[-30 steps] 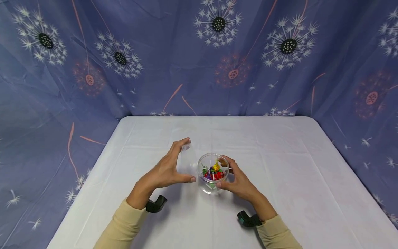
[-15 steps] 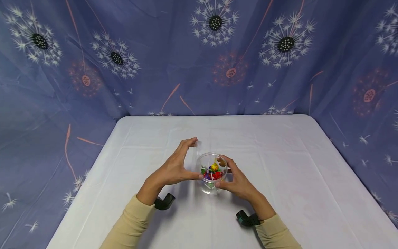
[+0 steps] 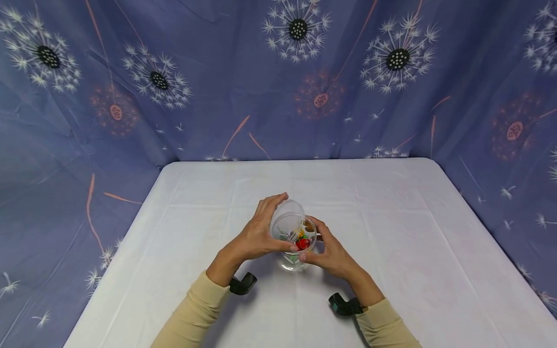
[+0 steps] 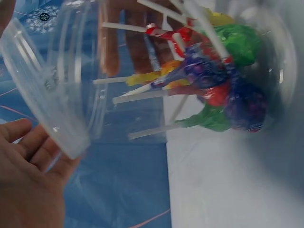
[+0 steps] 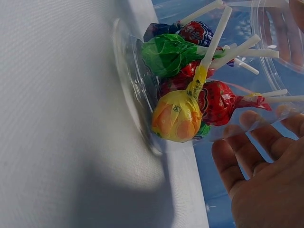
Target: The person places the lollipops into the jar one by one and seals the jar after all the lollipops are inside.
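A clear plastic jar (image 3: 292, 265) stands upright on the white table, its round mouth facing up. Inside it lie several wrapped lollipops (image 4: 204, 66) in red, green, purple and yellow, white sticks pointing mostly toward the mouth. My right hand (image 3: 334, 252) grips the jar's right side, thumb in front and fingers behind. Between thumb and fingers of my left hand (image 3: 257, 238) is a clear round lid (image 3: 289, 209). The lid tilts over the left part of the mouth, as the left wrist view also shows (image 4: 40, 95). A yellow lollipop (image 5: 176, 118) rests against the jar wall in the right wrist view.
The table (image 3: 370, 208) is covered with a white cloth. Behind it and along both sides hangs a blue curtain (image 3: 226, 58) with dandelion prints. A black wrist camera (image 3: 243, 284) sits below the left hand, another black camera (image 3: 345, 305) below the right.
My left hand has moved right with the lid, from beside the jar to over its mouth, and the lid has turned from near upright to a slant. The right hand keeps its grip.
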The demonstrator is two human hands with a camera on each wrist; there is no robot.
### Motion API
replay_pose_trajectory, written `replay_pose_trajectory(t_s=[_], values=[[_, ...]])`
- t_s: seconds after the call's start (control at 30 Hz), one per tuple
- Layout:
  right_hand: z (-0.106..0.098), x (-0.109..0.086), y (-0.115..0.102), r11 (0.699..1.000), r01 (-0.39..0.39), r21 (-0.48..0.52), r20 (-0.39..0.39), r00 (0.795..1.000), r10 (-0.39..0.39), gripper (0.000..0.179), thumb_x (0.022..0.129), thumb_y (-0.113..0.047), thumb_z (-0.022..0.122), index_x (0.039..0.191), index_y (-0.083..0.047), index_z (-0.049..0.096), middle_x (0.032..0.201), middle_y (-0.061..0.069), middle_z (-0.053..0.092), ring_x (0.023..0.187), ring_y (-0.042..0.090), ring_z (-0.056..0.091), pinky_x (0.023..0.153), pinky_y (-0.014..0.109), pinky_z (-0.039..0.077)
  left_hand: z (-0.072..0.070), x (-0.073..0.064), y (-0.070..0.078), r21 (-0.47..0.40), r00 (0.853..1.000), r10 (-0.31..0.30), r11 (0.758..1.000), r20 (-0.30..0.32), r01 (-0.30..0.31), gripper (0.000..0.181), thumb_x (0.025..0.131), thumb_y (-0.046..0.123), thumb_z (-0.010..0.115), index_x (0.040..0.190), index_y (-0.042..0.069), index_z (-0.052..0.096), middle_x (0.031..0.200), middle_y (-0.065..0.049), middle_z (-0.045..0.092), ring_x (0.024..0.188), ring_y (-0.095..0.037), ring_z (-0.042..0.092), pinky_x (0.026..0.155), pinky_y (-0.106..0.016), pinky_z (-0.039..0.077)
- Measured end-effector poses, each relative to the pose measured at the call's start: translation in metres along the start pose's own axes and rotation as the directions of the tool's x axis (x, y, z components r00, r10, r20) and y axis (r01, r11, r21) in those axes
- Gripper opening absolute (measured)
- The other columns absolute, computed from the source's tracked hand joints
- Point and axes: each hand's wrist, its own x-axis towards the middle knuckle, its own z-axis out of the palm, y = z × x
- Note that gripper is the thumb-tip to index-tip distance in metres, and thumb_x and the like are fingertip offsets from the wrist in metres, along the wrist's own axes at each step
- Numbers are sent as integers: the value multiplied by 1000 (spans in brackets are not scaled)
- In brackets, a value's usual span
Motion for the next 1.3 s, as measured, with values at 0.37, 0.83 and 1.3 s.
replay_pose_trajectory(t_s=[0.37,0.83,1.3], values=[[1,-1,-1,1000,-27,-15,3,1000,27,86,79,-32,76,146,-33,23,140,7,44,120,34,48,95,55,42,11,-1,-10,-13,996,81,997,-23,-81,110,60,33,89,147,20,23,147,-3,30,129,-25,40,101,-49,42],[2,-1,0,1000,-18,-4,-4,1000,18,87,77,-30,77,147,-28,24,140,7,43,118,35,49,92,56,44,17,-2,-19,5,984,174,985,-30,-174,113,57,31,91,146,13,23,145,-7,33,130,-29,41,106,-47,40],[0,-2,3,1000,8,-18,-2,1000,-8,86,79,-26,76,147,-26,24,139,10,45,119,38,49,95,60,41,26,-26,-27,-54,995,-86,995,-54,84,108,62,39,87,147,22,24,145,-3,33,135,-25,37,109,-50,36]])
